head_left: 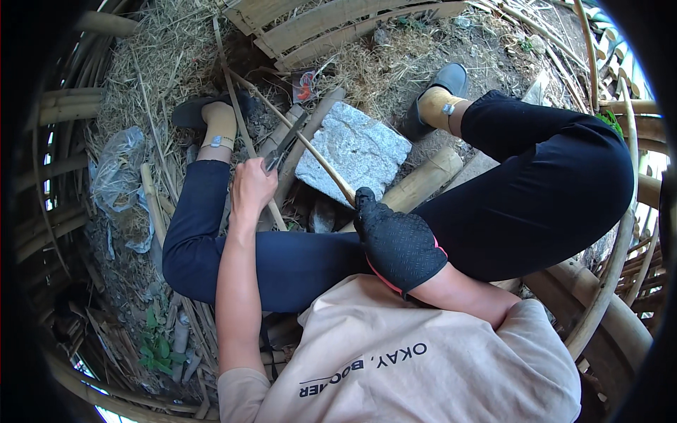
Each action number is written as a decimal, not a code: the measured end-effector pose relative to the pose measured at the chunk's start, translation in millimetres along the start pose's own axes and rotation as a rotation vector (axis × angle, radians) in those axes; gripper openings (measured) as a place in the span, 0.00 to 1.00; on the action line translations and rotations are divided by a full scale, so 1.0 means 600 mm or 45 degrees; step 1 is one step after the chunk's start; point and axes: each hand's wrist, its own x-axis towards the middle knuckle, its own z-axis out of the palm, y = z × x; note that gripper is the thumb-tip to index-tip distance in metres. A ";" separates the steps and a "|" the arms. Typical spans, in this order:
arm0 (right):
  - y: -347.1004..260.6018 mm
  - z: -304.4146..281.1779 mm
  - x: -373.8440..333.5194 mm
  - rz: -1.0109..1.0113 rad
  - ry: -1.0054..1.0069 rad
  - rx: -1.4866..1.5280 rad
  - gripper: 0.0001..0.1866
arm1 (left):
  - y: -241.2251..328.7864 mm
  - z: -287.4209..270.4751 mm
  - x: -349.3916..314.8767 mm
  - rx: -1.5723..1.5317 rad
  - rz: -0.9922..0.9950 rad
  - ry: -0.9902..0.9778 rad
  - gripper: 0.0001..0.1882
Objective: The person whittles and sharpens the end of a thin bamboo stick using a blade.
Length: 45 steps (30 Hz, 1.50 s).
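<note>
My left hand [252,187], bare, is closed round the handle of a knife [286,142]. Its dark blade points up and away to the right and meets or overlaps a thin wooden stick [319,156]; I cannot tell whether they touch. My right hand [396,236], in a black textured glove, grips the stick's near end between thumb and fingers, in front of my body. From there the stick slants far left, over the corner of a pale, rough stone slab [356,151] that lies between my feet.
Cut bamboo pieces [425,178] lie beside the slab. A crumpled clear plastic bag [120,169] sits on the straw at left. Slatted wood [345,28] stands at the far side, and bamboo rails [606,303] curve along the right. A green plant [156,345] grows at lower left.
</note>
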 end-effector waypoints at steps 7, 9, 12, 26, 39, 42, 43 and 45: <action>0.002 -0.001 -0.004 -0.026 -0.009 -0.029 0.26 | 0.000 0.007 -0.003 -0.171 0.184 -0.212 0.16; -0.003 -0.002 -0.004 -0.018 -0.029 -0.052 0.27 | 0.004 0.012 -0.009 -0.247 0.246 -0.160 0.18; -0.007 -0.003 -0.004 0.000 -0.047 -0.092 0.28 | 0.000 0.004 -0.007 -0.200 0.194 -0.179 0.18; -0.025 0.011 -0.005 0.050 0.050 -0.044 0.28 | 0.016 -0.015 -0.040 -0.041 0.038 -0.230 0.11; -0.025 -0.036 0.035 0.300 -0.233 0.361 0.27 | -0.021 -0.006 -0.015 -0.130 0.089 -0.158 0.12; -0.012 -0.028 0.045 0.405 -0.313 0.561 0.33 | -0.012 -0.022 -0.015 -0.107 0.079 -0.170 0.12; -0.013 -0.028 0.050 0.379 -0.311 0.618 0.35 | -0.012 -0.027 -0.015 -0.087 0.069 -0.171 0.12; -0.017 -0.051 0.045 0.313 -0.365 0.577 0.36 | -0.024 -0.016 -0.011 -0.119 0.145 -0.127 0.14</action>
